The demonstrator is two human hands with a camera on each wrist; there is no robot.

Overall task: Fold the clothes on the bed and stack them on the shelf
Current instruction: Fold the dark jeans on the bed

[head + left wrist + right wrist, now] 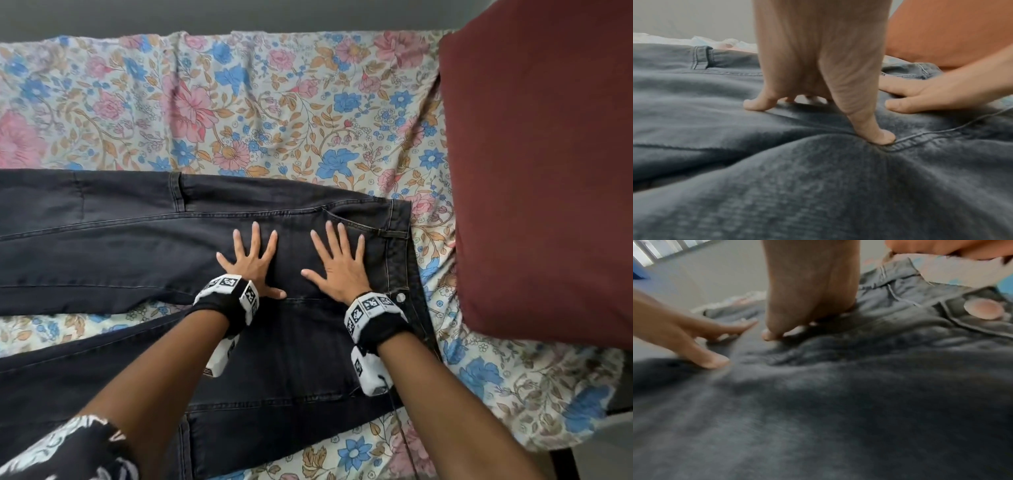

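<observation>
Dark grey jeans (137,240) lie spread on the flowered bed sheet (274,102), waistband to the right and both legs running off to the left. My left hand (253,263) presses flat on the seat of the jeans with fingers spread. Beside it, my right hand (337,263) lies flat too, fingers spread, close to the waistband and its metal button (400,296). In the left wrist view the left hand (818,91) bears down on the denim (818,186) with its thumb dug into a crease. The right wrist view shows the right hand (807,311) on the cloth (838,402).
A large dark red pillow (544,171) fills the right side of the bed, just past the waistband. The bed's far edge (239,32) meets a grey wall. No shelf is in view.
</observation>
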